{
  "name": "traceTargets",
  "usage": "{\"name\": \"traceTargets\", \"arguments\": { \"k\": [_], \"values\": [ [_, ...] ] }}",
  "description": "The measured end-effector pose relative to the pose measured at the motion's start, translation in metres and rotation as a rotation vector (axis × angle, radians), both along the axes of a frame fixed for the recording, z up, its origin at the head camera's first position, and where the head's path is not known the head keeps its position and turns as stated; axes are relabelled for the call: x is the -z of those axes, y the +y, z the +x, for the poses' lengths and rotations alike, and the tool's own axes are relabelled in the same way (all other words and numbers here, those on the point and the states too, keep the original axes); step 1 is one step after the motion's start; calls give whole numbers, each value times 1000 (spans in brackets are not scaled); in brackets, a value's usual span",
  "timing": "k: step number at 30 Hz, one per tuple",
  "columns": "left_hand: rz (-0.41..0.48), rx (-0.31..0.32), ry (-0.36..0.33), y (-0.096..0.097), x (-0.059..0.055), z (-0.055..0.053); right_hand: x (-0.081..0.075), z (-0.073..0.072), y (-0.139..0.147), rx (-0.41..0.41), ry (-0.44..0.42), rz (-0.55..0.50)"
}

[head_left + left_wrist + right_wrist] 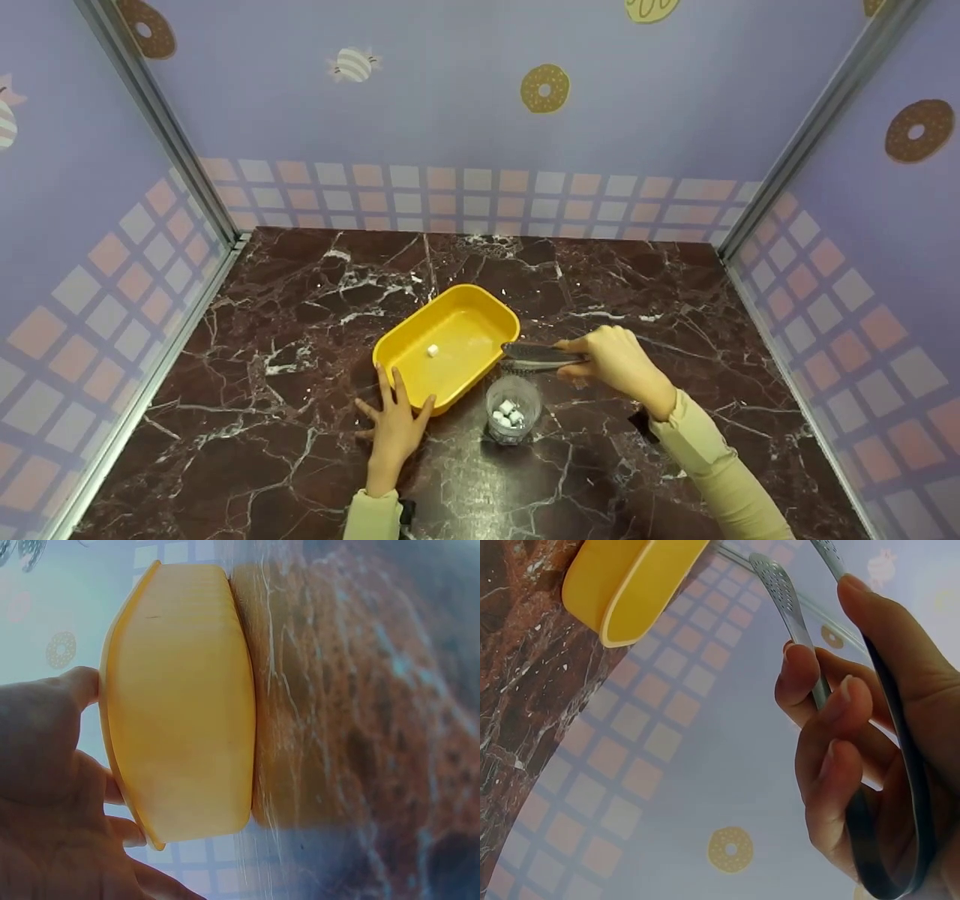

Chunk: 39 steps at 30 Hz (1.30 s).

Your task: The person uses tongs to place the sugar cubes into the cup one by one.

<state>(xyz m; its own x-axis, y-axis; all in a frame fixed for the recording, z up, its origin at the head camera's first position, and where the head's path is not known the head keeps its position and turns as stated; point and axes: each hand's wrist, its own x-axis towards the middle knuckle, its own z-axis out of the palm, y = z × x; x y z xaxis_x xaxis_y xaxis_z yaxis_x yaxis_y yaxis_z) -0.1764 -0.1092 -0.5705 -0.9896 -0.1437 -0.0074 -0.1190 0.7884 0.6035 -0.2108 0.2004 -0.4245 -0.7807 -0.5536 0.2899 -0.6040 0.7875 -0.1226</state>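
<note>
A yellow plastic tub stands on the dark marbled surface with one small white cube inside. My left hand rests at the tub's near left corner, its fingers spread and touching the rim. Metal tongs with perforated tips are gripped in my right hand. Their arms are spread apart with nothing between the tips, which sit close to the tub's right rim in the head view. Just below the tongs in that view is a clear cup holding several white cubes.
Lilac printed panels enclose the marbled tabletop at the back and both sides, with metal strips along the corners. Small white specks lie scattered behind the tub.
</note>
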Motion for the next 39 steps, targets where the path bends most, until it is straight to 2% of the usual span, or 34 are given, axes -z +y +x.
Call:
{"name": "traceTargets", "arguments": {
  "k": [10,19,30,39],
  "values": [
    [-6,-1,9,0,-1,0,-9,-17,-9,26,46,-4],
    [-6,2,-6,1,-1,0,-14,-32,-21,22,14,-33],
    [-3,6,-3,1,-1,0,-11,-57,-52,24,64,-15],
    [-13,-3,4,1,-1,1,-7,-75,-82,-8,24,30]
  ]
}}
